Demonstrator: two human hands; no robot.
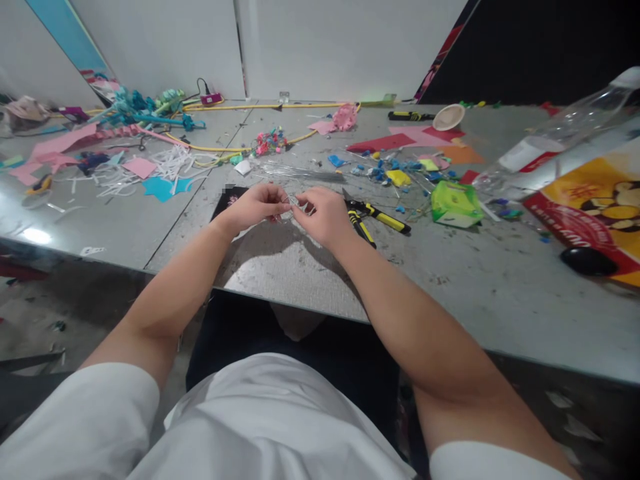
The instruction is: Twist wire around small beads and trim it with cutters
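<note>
White cloth covers the person's torso, a shirt [270, 413] nearest the view, below the grey desk [290, 267]. Over the desk's front part both hands meet: the left hand [260, 205] and the right hand [324, 213] each have thumb and forefinger closed on a small thin piece [293, 200] between them, mostly hidden by the fingers. Beside the left hand lies a black flat object [231, 199] with a pink mark too small to read. Just right of the right hand rest yellow-and-black pliers [383, 217]. Farther right, a yellow-and-red bag [597, 193] bears large white lettering, tilted, which I cannot read surely; a green packet [455, 203] shows no legible words. Behind the bag, a clear bottle [575, 120] carries a white-and-red label [531, 153], its print unreadable. Beyond the hands lie thin silvery wires [305, 173], then a yellow hose [210, 155] and white panels [350, 47].
</note>
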